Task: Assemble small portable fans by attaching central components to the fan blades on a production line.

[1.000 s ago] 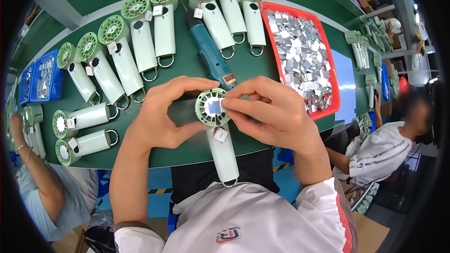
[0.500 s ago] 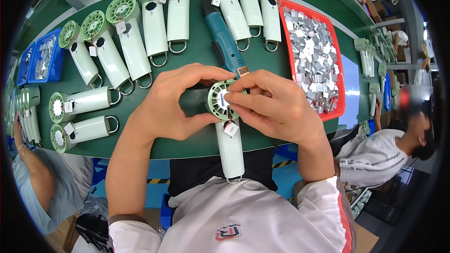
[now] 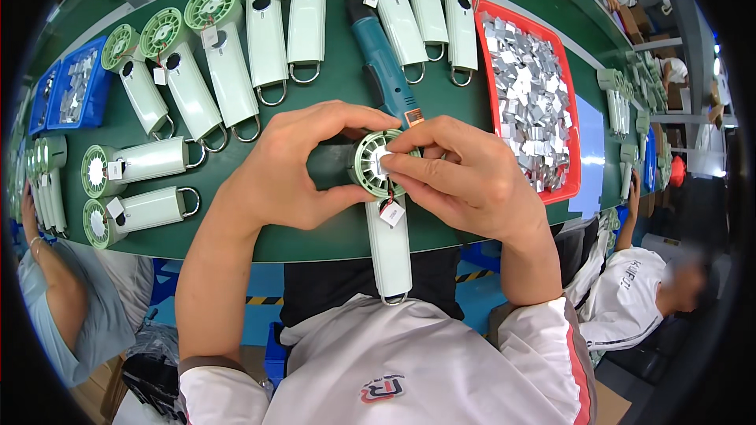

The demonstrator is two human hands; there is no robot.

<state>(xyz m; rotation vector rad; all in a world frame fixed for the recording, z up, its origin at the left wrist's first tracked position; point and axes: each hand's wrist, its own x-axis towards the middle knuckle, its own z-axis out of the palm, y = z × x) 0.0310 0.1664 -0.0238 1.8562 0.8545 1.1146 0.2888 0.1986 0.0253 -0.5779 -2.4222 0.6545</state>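
Note:
A pale green handheld fan (image 3: 390,252) with a round slotted head lies over the table's near edge, its handle and metal loop toward me. My left hand (image 3: 287,169) curls around the head, thumb and forefinger against its rim. With bunched fingertips, my right hand (image 3: 465,173) presses on the head's middle, pinching a small silvery-white piece (image 3: 384,164) that the fingers partly cover. Red and black wires and a white tag (image 3: 392,214) hang where head and handle join. A teal electric screwdriver (image 3: 386,63) lies just beyond my hands.
A red tray (image 3: 573,165) of small silvery pieces stands at the right. Several similar fans (image 3: 227,71) lie along the back and left of the green table. Blue bins (image 3: 75,124) sit at the far left. People sit on both sides.
Both hands stay on the fan head, right fingertips still at its middle. The view has shifted slightly. The person at the right has changed posture, reaching an arm toward the table.

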